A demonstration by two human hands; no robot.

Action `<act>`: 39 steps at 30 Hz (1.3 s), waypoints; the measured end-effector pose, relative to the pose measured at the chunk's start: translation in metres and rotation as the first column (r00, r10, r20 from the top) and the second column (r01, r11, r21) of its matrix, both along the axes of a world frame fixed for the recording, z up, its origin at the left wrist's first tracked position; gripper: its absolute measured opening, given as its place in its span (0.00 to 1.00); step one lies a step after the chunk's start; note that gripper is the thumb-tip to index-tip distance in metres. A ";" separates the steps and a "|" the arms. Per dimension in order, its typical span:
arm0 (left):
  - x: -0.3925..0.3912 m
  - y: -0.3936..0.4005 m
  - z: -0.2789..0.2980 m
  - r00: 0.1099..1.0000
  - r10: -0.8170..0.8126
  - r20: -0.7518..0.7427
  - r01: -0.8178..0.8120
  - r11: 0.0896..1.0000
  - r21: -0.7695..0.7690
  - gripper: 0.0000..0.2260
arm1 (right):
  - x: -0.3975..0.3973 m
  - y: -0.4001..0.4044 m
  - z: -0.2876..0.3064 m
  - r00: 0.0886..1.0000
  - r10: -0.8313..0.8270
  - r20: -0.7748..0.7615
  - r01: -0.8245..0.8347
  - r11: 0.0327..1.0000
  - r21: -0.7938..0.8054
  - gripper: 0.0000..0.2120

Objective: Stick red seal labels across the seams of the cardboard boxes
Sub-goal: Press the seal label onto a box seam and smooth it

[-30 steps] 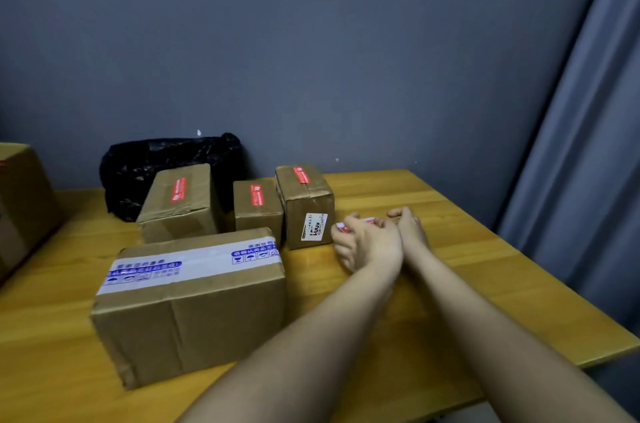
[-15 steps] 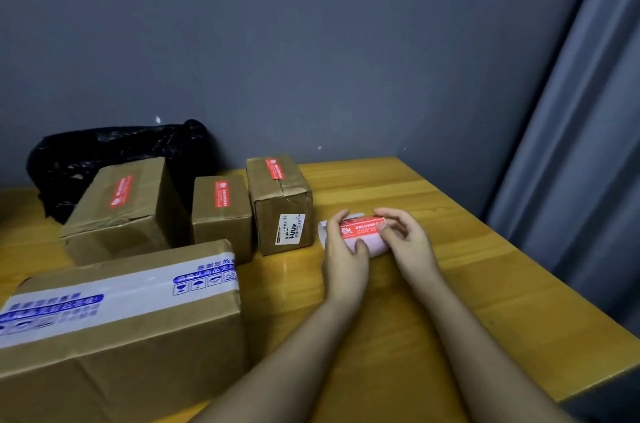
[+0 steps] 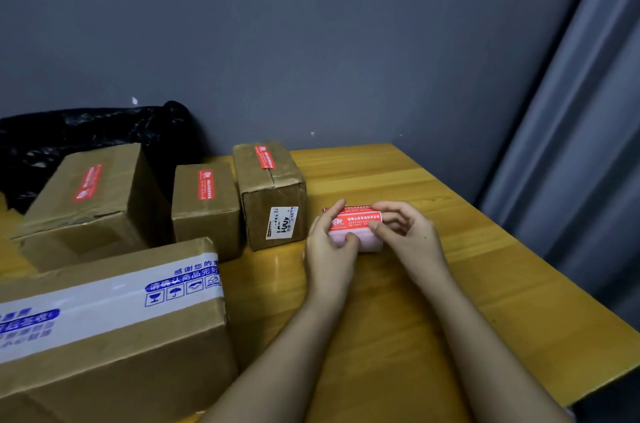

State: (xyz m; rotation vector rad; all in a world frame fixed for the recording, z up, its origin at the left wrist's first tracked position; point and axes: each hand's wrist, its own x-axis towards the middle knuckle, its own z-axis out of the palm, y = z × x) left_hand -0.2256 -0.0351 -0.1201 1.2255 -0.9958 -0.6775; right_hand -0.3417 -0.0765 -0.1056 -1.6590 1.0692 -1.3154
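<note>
Stack of red seal labels (image 3: 355, 220) on worktop (image 3: 433, 301) right of centre, left hand (image 3: 330, 249) gripping its left end, right hand (image 3: 407, 232) pinching its right edge, three sealed cardboard boxes (image 3: 207, 204) just left, large taped box (image 3: 110, 329) near left, black bag (image 3: 86, 131) far left.
</note>
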 end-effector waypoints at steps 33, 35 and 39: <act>-0.001 -0.011 -0.012 0.998 0.061 0.021 -0.061 0.998 0.003 0.20 | 0.013 0.022 0.001 0.861 -0.354 -0.366 0.088 0.812 -0.577 0.06; -0.001 -0.012 -0.012 0.998 0.067 0.017 -0.067 0.998 0.001 0.20 | 0.014 0.024 0.002 0.889 -0.329 -0.317 0.103 0.820 -0.563 0.08; -0.001 -0.013 -0.014 0.996 0.084 0.030 -0.084 0.996 0.000 0.19 | 0.015 0.024 0.001 0.939 -0.262 -0.222 0.113 0.846 -0.521 0.09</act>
